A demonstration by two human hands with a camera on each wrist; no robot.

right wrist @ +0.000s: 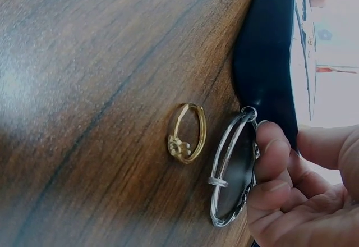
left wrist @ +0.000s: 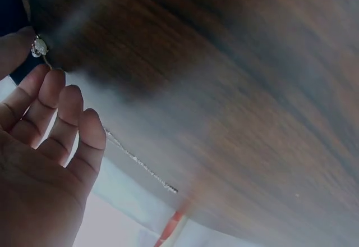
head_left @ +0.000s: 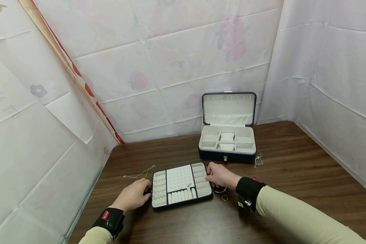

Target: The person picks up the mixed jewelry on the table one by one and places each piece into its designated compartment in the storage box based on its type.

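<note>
- The head view is showing the whole scene: a dark-rimmed jewellery tray [head_left: 182, 185] is lying flat on the wooden table [head_left: 292, 189], with the left hand [head_left: 135, 194] resting against its left edge and the right hand [head_left: 220, 175] resting against its right edge.
- The right wrist view is giving detail that is tiny from the head: a gold ring [right wrist: 187, 133] is lying flat on the wood, just beside a silver bangle [right wrist: 231, 168], and the right hand's fingertips [right wrist: 273, 146] are curling loosely against the bangle and the tray's dark wall.
- The left wrist view is showing the left hand's fingers [left wrist: 63, 115] lying close together and gently bent, holding nothing, with a thin chain [left wrist: 137, 163] trailing across the table just beside them and a small pale stone [left wrist: 39, 47] near the thumb.
- From the head, that chain [head_left: 140, 174] is lying to the left of the tray, behind the left hand.
- The tray is holding a white perforated panel in the middle, a row of white ring rolls along its front, and small compartments down both sides; something small is sitting on the panel, too small to tell.
- An open jewellery box [head_left: 227, 144] is standing further back, well apart from the tray, with its lid upright and two white cushions in its middle compartment.
- Another small piece of jewellery [head_left: 258, 160] is lying just beside the box's right front corner.
</note>
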